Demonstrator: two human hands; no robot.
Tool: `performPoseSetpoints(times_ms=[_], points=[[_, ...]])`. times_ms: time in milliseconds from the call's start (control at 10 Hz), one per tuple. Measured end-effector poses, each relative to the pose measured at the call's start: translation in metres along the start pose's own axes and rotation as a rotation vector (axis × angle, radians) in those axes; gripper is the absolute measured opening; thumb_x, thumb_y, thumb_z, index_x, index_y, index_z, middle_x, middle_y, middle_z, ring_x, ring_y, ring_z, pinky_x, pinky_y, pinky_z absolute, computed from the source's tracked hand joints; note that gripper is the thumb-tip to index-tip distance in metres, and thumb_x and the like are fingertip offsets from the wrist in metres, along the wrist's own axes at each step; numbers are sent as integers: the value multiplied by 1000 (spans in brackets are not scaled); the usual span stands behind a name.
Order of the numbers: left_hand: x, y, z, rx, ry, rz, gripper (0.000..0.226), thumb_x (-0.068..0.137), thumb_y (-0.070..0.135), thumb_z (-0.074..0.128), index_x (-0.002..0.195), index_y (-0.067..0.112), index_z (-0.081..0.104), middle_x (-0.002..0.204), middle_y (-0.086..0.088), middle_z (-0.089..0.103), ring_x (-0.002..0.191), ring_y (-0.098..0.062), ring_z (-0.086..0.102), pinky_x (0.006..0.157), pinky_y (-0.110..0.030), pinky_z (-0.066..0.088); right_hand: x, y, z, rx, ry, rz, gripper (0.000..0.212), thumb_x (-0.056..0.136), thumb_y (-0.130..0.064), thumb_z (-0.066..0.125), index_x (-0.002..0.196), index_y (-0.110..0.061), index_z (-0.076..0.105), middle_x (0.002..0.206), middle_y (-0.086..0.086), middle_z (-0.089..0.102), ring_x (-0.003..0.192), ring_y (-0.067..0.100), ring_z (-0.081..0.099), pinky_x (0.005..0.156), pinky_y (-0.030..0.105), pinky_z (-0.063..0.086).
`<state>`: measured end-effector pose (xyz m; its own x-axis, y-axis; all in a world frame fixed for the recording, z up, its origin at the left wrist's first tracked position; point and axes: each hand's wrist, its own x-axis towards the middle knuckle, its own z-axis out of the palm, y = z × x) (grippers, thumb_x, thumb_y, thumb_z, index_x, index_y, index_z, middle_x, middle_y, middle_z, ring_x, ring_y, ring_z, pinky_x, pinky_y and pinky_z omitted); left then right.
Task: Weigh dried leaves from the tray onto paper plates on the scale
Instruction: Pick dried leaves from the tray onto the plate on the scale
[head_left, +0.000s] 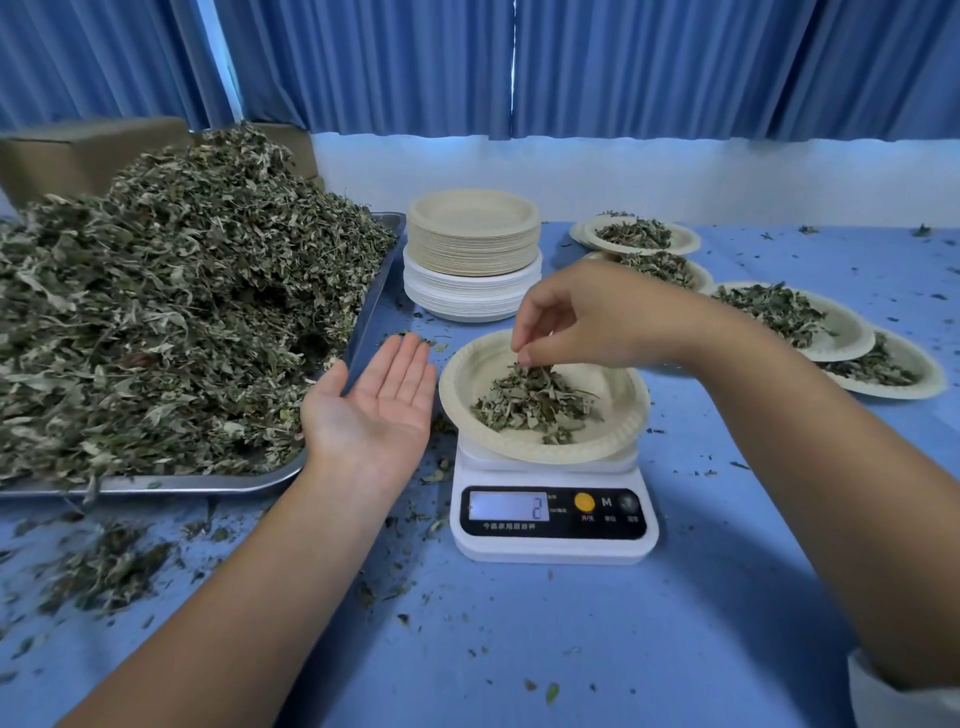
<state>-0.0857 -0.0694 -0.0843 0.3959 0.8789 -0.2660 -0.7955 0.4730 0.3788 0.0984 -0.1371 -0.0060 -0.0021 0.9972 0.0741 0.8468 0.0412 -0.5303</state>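
A paper plate with a small heap of dried leaves sits on the white digital scale, whose display shows a 2. My right hand hovers over the plate, fingertips pinching leaves at the top of the heap. My left hand is held flat, palm up and empty, between the scale and the metal tray. The tray at left carries a large mound of dried leaves.
A stack of unused paper plates stands behind the scale. Several filled plates lie in a row at the right. Leaf crumbs litter the blue tablecloth. Cardboard boxes sit behind the tray, under blue curtains.
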Motion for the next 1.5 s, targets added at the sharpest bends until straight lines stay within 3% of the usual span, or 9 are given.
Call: performPoseSetpoints(times_ms=[200,400,600,700,900,1000,1100,1300,1500], points=[[0,0,0,3,1,-2,54,102,37,30,117,-7,56,118,-23,63,118,-32,56,103,-42,43,4,0,7,15,27,-12,4,83,-19,73,86,-21,72,81,-10,72,68,-10,60,65,5,45],[0,0,0,2,4,-1,54,101,37,30,117,-7,56,118,-23,63,119,-32,56,104,-42,42,7,1,11,-3,46,-6,4,84,-22,72,86,-25,71,83,-10,71,73,-4,60,69,12,46],[-1,0,1,3,5,-7,54,102,38,30,119,-7,56,119,-22,63,119,-32,56,104,-42,42,7,-1,13,12,125,-12,8,82,-30,75,77,-24,75,67,-16,69,64,-9,58,61,10,46],[-1,0,1,3,3,-10,54,102,38,30,118,-7,56,119,-22,63,119,-32,56,103,-42,42,8,-1,13,-20,128,0,19,77,-38,77,68,-23,73,62,-17,67,59,-6,55,58,13,44],[-1,0,0,2,7,-12,54,101,38,31,118,-7,57,118,-22,63,118,-32,56,103,-42,43,7,-2,14,-42,123,25,25,77,-43,76,67,-20,72,70,-6,70,66,2,58,67,24,50],[0,0,0,7,9,-11,54,101,38,31,119,-7,56,118,-22,63,117,-32,57,103,-42,43,5,-4,14,-20,142,5,30,81,-44,72,62,-20,71,55,-10,64,52,-1,50,52,14,40],[1,0,1,-1,9,-11,54,101,38,31,118,-7,57,118,-23,63,117,-32,57,104,-42,42,5,-6,13,35,182,-12,30,88,-42,65,66,-22,74,34,-12,40,37,4,39,41,11,28],[0,0,-1,3,13,-34,52,102,36,30,112,-8,57,117,-22,63,118,-32,56,102,-41,43,20,-21,30,56,177,-71,30,93,-34,60,83,-10,75,44,-9,42,41,2,39,44,12,30],[2,2,0,-54,35,-44,51,101,36,32,115,-8,54,125,-22,57,123,-32,52,102,-42,40,72,-69,53,-129,50,-264,13,88,-24,67,85,-13,73,78,-8,68,68,0,54,62,12,39]])
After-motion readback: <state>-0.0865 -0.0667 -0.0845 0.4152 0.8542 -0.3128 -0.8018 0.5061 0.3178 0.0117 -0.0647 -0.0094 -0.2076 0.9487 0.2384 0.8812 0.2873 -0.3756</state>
